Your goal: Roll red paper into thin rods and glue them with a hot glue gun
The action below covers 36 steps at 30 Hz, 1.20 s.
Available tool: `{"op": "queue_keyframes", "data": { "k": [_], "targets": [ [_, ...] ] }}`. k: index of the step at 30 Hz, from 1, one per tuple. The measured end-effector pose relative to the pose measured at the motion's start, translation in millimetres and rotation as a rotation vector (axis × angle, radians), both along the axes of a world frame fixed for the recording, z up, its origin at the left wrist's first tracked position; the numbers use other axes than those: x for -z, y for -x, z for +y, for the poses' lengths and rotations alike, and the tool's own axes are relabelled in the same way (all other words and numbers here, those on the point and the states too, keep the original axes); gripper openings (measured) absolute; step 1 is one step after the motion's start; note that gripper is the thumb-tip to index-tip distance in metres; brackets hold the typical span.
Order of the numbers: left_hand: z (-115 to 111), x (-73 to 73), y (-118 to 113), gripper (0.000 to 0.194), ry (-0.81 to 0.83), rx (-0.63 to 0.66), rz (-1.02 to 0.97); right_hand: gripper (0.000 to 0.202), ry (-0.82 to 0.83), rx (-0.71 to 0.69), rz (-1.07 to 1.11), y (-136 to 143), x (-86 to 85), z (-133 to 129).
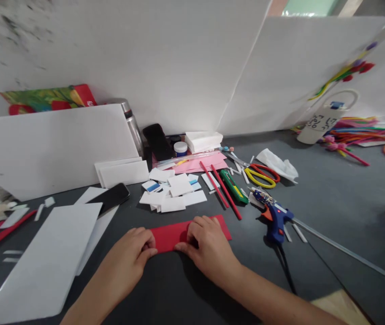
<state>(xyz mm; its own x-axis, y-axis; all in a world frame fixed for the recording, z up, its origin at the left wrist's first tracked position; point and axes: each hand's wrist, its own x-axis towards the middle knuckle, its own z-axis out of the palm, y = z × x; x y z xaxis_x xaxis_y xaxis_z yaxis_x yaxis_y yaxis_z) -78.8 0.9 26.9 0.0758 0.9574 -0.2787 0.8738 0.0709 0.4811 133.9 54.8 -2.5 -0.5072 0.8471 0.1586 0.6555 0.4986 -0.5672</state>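
Note:
A flat red paper strip point(172, 235) lies on the dark table in front of me. My left hand point(136, 248) pinches its left end between thumb and fingers. Curled over the strip right of its middle, my right hand point(209, 243) grips the near edge with the thumb. The strip's right end sticks out past that hand. Just beyond the strip sit several small white paper pieces point(174, 204), some with blue patches. Two thin red sticks point(226, 198) slant toward the strip's right end, next to a green box cutter point(233, 186).
At right, a blue hot glue gun point(278, 221) with a long glue stick and cord lies near orange and yellow scissors point(260, 176). White sheets point(48, 257) and a black phone point(116, 197) are at left. A white tumbler point(321, 122) stands at the far right.

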Motion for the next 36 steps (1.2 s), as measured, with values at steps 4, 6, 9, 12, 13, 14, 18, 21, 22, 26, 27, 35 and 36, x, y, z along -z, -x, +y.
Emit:
{"op": "queue_keyframes", "data": {
  "k": [4, 6, 9, 12, 13, 14, 18, 21, 22, 26, 27, 35, 36],
  "targets": [
    [2, 0.5, 1, 0.015, 0.009, -0.028, -0.009, 0.034, -0.003, -0.004, -0.006, 0, 0.3, 0],
    [2, -0.1, 1, 0.014, 0.011, -0.032, -0.012, 0.034, -0.007, -0.004, -0.005, 0, 0.7, 1],
    [2, -1.5, 1, 0.015, 0.012, -0.026, -0.011, 0.035, -0.009, -0.004, -0.005, 1, 0.7, 1],
    [2, -2.9, 2, 0.016, 0.022, -0.023, -0.011, 0.035, -0.011, -0.002, -0.007, 2, -0.5, 1],
    [3, -3.3, 3, 0.017, 0.029, -0.022, -0.015, 0.034, -0.010, -0.002, -0.008, 2, -1.0, 1],
    [4, -3.4, 3, 0.016, 0.036, -0.021, -0.021, 0.034, -0.009, -0.002, -0.009, 2, -1.4, 1],
    [7, -2.7, 5, 0.014, 0.062, -0.024, -0.024, 0.034, -0.015, -0.003, -0.018, 1, -1.1, 0],
    [10, -3.1, 4, 0.012, 0.074, -0.034, -0.022, 0.034, -0.025, -0.006, -0.029, 1, 0.4, 0],
    [10, -3.8, 4, 0.011, 0.077, -0.039, -0.022, 0.034, -0.025, -0.008, -0.033, 1, 0.6, 1],
    [12, -8.3, 3, 0.010, 0.105, -0.076, -0.012, 0.034, -0.013, -0.009, -0.042, 1, -0.1, 1],
    [12, -9.2, 3, 0.009, 0.110, -0.090, -0.014, 0.034, -0.011, -0.010, -0.043, 1, -0.4, 1],
    [3, -6.6, -12, 0.024, -0.090, 0.051, 0.054, 0.035, -0.024, -0.016, -0.070, 1, -0.7, 0],
    [2, -5.3, -17, 0.029, -0.096, 0.078, 0.071, 0.036, -0.024, -0.017, -0.074, 1, -0.9, 0]
  ]
}}
